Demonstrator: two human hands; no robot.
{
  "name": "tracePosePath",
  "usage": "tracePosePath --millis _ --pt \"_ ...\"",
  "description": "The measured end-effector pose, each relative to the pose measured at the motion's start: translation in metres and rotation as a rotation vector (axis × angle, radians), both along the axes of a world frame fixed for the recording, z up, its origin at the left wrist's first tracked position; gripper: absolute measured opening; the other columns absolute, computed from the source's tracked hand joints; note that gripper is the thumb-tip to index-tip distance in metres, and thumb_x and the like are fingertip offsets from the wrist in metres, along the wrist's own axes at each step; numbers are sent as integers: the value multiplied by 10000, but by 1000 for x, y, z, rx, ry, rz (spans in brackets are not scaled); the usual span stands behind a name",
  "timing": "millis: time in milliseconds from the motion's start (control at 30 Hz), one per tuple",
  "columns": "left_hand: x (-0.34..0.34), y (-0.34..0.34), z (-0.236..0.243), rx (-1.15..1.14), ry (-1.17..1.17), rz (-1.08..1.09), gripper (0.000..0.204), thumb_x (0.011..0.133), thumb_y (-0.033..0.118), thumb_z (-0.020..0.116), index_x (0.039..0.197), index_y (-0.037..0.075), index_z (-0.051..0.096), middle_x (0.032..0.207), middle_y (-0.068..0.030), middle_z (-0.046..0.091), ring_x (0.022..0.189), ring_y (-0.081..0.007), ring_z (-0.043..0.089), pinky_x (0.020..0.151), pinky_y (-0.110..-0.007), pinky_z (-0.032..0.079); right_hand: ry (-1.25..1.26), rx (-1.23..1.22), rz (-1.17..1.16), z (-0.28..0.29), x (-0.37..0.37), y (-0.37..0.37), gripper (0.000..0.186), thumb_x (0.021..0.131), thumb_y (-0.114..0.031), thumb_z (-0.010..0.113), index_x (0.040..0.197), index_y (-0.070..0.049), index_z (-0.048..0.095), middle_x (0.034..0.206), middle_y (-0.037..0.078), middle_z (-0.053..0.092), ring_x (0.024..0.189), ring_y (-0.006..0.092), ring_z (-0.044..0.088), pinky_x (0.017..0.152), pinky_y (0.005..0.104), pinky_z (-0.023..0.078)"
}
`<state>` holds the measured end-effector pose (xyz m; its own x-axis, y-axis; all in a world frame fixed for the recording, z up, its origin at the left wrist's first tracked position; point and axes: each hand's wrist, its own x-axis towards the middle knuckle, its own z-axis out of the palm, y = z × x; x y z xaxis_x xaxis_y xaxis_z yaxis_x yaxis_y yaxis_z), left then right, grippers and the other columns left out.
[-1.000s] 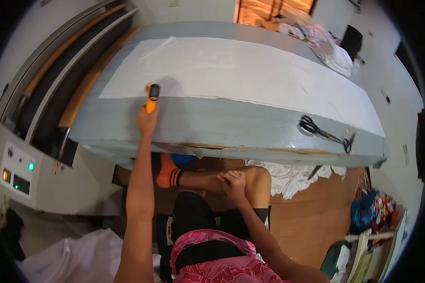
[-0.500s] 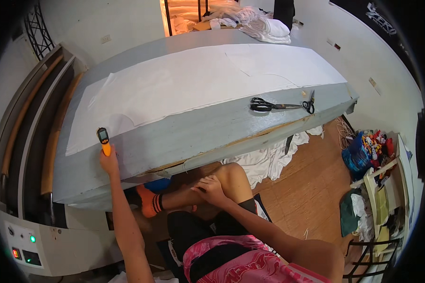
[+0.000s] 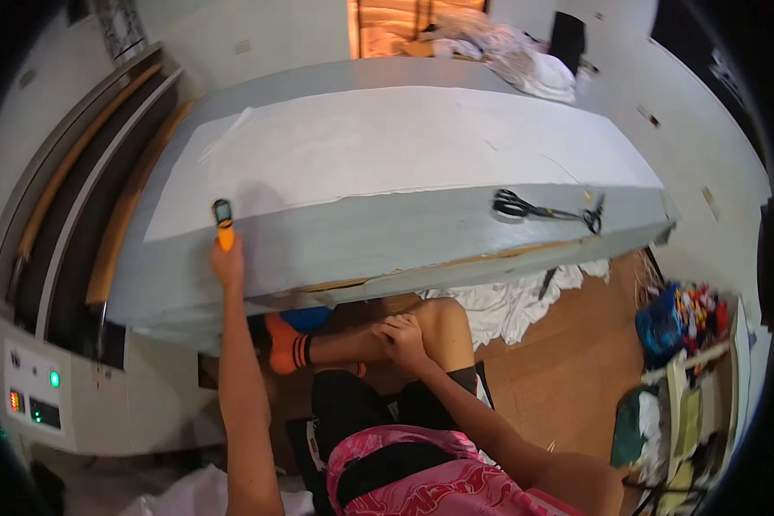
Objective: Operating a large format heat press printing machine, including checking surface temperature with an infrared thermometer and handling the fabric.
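Note:
My left hand point(image 3: 228, 262) is closed around the yellow handle of a yellow-and-black handheld infrared thermometer point(image 3: 224, 225), whose small screen faces me. It is held over the near left part of a long white sheet point(image 3: 361, 142), which looks like cloth or paper, spread on the grey table point(image 3: 387, 232). A shadow falls on the sheet beside it. My right hand point(image 3: 400, 338) rests on my raised shin just below the knee, fingers loosely bent and nothing visible in them. Black-handled scissors point(image 3: 533, 207) and a smaller cutting tool point(image 3: 592, 219) lie together on the table's near right.
Along the left stands a long machine with rollers point(image 3: 103, 189) and a lit control panel point(image 3: 34, 391). White cloth point(image 3: 512, 310) lies on the floor under the table. A blue bag of colourful scraps point(image 3: 662, 322) and a shelf point(image 3: 688, 396) stand at right. Folded white fabric point(image 3: 549, 77) sits at the back.
The whole view has shifted, so the table appears higher and further right. My left hand still holds the thermometer over the sheet's left part. My right hand stays on the leg.

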<state>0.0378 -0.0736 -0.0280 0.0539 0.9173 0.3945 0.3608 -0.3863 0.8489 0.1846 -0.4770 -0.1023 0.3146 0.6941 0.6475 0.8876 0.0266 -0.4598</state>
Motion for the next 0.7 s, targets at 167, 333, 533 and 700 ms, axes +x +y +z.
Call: tracePosePath --millis 167,333,533,700 --pt "18 -14 8 -51 -170 -86 327 902 353 726 887 33 659 752 -38 656 686 -162 622 652 -336 488 -17 -58 -35 -4 5 -3 66 809 -136 743 858 -104 715 801 42 635 779 252 607 764 387 425" --pt "1 -10 19 -192 -544 -168 353 920 361 722 986 20 661 855 -36 666 766 -130 621 651 -295 483 6 -43 -40 3 -7 3 64 816 -135 744 872 -111 724 798 40 636 769 254 601 761 382 421" --pt "5 -20 21 -88 -484 -83 363 892 313 765 1048 6 651 904 -48 672 813 -135 633 693 -299 514 -4 -33 -37 -1 -3 2 67 822 -145 748 882 -119 730 797 38 634 766 255 593 757 378 418" --pt "5 -23 16 -52 -506 -137 320 873 246 792 1043 20 641 875 -41 658 784 -150 625 751 -308 518 -18 -57 -49 -1 -3 2 68 826 -147 749 885 -119 731 798 40 634 771 255 592 751 378 416"
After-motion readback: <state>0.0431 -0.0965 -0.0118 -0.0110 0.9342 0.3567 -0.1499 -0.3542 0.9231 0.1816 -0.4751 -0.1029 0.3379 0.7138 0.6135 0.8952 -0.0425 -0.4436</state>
